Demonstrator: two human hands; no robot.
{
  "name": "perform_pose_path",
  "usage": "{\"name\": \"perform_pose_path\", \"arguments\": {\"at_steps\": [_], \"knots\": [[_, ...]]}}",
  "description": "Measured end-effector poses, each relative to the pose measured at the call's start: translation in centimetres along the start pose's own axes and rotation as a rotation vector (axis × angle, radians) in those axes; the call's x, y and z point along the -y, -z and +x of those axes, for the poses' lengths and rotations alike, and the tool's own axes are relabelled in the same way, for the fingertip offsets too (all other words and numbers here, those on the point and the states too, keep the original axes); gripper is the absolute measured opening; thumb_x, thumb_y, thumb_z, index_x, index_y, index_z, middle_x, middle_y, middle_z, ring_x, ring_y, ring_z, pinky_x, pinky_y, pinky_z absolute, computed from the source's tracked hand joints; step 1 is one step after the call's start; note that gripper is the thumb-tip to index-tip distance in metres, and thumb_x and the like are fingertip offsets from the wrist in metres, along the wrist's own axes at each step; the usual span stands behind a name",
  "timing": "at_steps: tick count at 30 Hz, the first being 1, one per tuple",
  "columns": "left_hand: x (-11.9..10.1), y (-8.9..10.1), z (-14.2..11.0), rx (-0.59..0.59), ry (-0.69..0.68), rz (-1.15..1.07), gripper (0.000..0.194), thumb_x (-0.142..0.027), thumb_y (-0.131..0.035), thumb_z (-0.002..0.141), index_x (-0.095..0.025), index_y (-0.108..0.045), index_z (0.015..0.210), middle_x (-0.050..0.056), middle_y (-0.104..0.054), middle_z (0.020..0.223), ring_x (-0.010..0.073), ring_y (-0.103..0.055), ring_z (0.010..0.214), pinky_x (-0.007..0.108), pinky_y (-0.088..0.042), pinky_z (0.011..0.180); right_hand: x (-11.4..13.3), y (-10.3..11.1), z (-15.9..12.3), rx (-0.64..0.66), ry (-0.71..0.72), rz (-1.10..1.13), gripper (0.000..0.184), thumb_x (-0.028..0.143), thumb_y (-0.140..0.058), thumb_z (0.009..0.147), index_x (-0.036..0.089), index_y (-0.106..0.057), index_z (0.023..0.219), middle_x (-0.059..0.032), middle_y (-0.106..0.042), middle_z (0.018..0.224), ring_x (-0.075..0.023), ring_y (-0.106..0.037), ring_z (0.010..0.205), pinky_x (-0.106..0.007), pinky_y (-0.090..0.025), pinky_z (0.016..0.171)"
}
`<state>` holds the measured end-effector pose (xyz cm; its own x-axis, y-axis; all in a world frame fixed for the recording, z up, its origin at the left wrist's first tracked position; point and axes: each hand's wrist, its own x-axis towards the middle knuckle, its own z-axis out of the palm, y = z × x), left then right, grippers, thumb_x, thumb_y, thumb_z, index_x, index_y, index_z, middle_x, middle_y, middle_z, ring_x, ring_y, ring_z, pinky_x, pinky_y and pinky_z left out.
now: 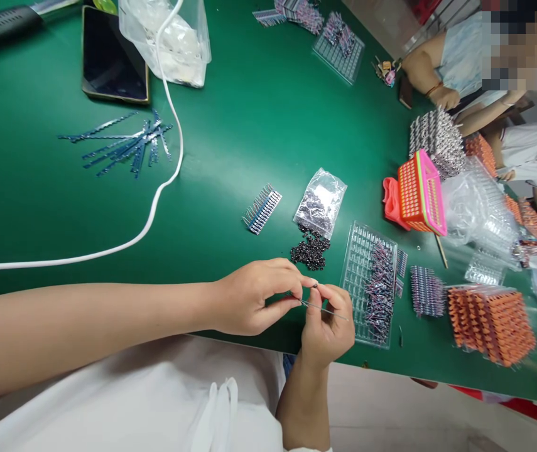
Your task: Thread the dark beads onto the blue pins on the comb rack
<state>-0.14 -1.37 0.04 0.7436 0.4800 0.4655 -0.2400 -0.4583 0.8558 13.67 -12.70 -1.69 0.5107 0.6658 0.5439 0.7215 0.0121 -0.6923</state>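
My left hand (254,296) and my right hand (325,323) meet over the near edge of the green table (230,125). Both pinch a thin wire-leaded component (321,307), and a tiny dark bead (315,285) sits at the fingertips. Just beyond the hands lies a pile of small black beads (310,250), spilling from a clear plastic bag (321,201). To the right of my hands is a clear plastic tray (360,263) partly filled with finished components (380,292).
A strip of blue taped components (262,209) lies beside the bag, empty blue tape strips (124,145) at far left, a white cable (155,194), a phone (112,56). Orange stacked trays (492,321), a pink basket (419,191). Other people's arms (431,75) at far right.
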Motion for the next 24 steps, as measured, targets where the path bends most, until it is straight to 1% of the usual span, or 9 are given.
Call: {"name": "perform_pose_path", "arguments": {"at_steps": [3, 6, 10, 15, 17, 19, 21, 24], "knots": [[0.04, 0.03, 0.01, 0.019, -0.013, 0.017, 0.011, -0.009, -0.052, 0.089, -0.016, -0.060, 0.091, 0.015, -0.074, 0.102, 0.0233, -0.067, 0.096, 0.036, -0.058, 0.081, 0.02, 0.05, 0.02, 0.005, -0.016, 0.008, 0.012, 0.013, -0.068, 0.085, 0.021, -0.067, 0.093, -0.0016, -0.066, 0.085, -0.0144, -0.064, 0.077, -0.028, -0.052, 0.067], [0.11, -0.01, -0.05, 0.032, -0.061, 0.047, 0.013, -0.008, -0.051, 0.089, -0.017, -0.059, 0.092, 0.015, -0.074, 0.100, 0.0236, -0.068, 0.098, 0.037, -0.058, 0.083, 0.06, 0.04, 0.09, 0.007, -0.040, 0.042, 0.011, 0.012, -0.067, 0.085, 0.021, -0.067, 0.092, -0.0013, -0.065, 0.083, -0.0143, -0.063, 0.077, -0.028, -0.051, 0.067], [0.13, -0.08, -0.14, 0.029, -0.129, 0.091, 0.015, -0.005, -0.051, 0.087, -0.017, -0.057, 0.093, 0.015, -0.075, 0.098, 0.0233, -0.069, 0.093, 0.039, -0.058, 0.085, 0.04, 0.02, 0.23, -0.014, -0.047, 0.104, 0.009, 0.012, -0.066, 0.085, 0.020, -0.065, 0.088, -0.0014, -0.063, 0.081, -0.0146, -0.062, 0.075, -0.029, -0.052, 0.066], [0.07, -0.14, -0.12, 0.025, -0.126, 0.052, 0.015, -0.004, -0.052, 0.086, -0.017, -0.057, 0.091, 0.016, -0.075, 0.099, 0.0235, -0.069, 0.094, 0.038, -0.057, 0.086, -0.10, 0.13, 0.27, -0.009, -0.027, 0.072, 0.007, 0.014, -0.066, 0.085, 0.020, -0.063, 0.087, -0.0014, -0.062, 0.080, -0.0144, -0.061, 0.074, -0.029, -0.051, 0.063], [-0.02, -0.15, -0.08, 0.024, -0.078, 0.002, 0.013, -0.006, -0.052, 0.087, -0.016, -0.059, 0.090, 0.015, -0.075, 0.100, 0.0231, -0.068, 0.096, 0.037, -0.057, 0.084, -0.13, 0.17, 0.23, -0.007, -0.028, 0.080, 0.007, 0.014, -0.066, 0.085, 0.020, -0.063, 0.087, -0.0010, -0.061, 0.079, -0.0139, -0.060, 0.073, -0.028, -0.050, 0.063], [-0.18, -0.10, -0.02, 0.016, 0.018, -0.061, 0.010, -0.009, -0.054, 0.088, -0.016, -0.060, 0.089, 0.015, -0.074, 0.103, 0.0222, -0.068, 0.097, 0.035, -0.056, 0.083, -0.16, 0.19, 0.19, -0.001, -0.041, 0.097, 0.007, 0.014, -0.066, 0.085, 0.020, -0.063, 0.087, -0.0008, -0.061, 0.079, -0.0137, -0.060, 0.073, -0.027, -0.050, 0.062], [-0.36, 0.05, 0.09, 0.016, 0.173, -0.135, 0.007, -0.015, -0.055, 0.089, -0.017, -0.062, 0.088, 0.012, -0.074, 0.105, 0.0210, -0.068, 0.098, 0.035, -0.055, 0.085, -0.20, 0.24, 0.16, 0.003, -0.071, 0.132, 0.006, 0.015, -0.066, 0.085, 0.020, -0.063, 0.086, -0.0007, -0.060, 0.078, -0.0139, -0.060, 0.073, -0.027, -0.049, 0.060], [-0.52, 0.30, 0.36, 0.024, 0.459, -0.255, 0.009, -0.024, -0.059, 0.090, -0.017, -0.064, 0.088, 0.008, -0.074, 0.102, 0.0197, -0.069, 0.096, 0.033, -0.054, 0.086, -0.26, 0.36, 0.21, 0.014, -0.123, 0.218, 0.005, 0.015, -0.065, 0.085, 0.019, -0.062, 0.085, -0.0001, -0.059, 0.076, -0.0136, -0.059, 0.069, -0.027, -0.048, 0.058]]}}
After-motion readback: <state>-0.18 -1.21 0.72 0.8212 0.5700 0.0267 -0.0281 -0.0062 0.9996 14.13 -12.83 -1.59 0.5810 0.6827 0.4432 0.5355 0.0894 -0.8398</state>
